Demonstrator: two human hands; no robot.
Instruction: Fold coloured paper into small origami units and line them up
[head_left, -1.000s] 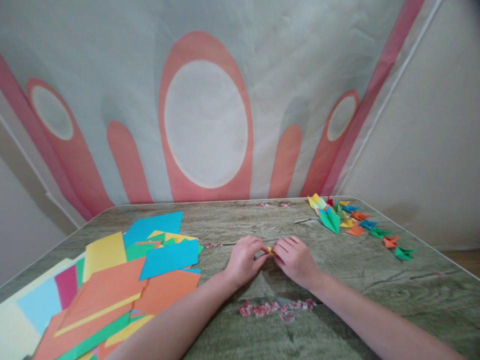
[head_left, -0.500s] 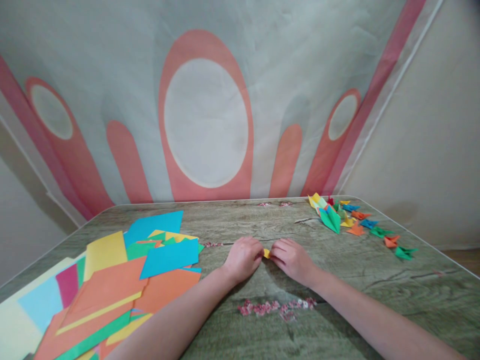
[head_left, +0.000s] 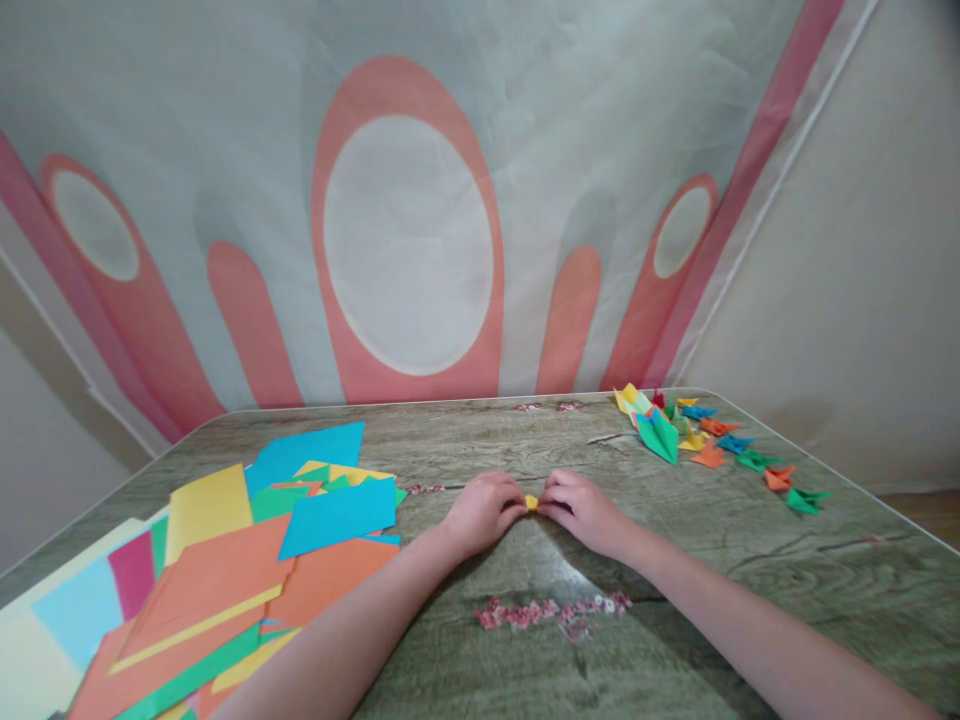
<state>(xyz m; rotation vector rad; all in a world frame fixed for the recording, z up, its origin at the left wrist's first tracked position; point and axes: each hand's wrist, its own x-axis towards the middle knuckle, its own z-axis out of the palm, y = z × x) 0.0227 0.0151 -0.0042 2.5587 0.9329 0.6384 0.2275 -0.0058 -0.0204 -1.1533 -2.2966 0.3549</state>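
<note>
A: In hand?
B: Pinched between left hand (head_left: 483, 512) and right hand (head_left: 589, 512), over table (head_left: 697, 600): small yellow paper piece (head_left: 532, 503), apparently part-folded.
A: Done? Remaining?
B: Apparently finished: folded-paper figures (head_left: 708, 456), right. Unfolded: coloured sheets (head_left: 217, 560), left.

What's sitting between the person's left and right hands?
In the head view, a small yellow piece, seemingly folded paper, is held between the left hand and the right hand, over the wood-patterned tabletop.
</note>
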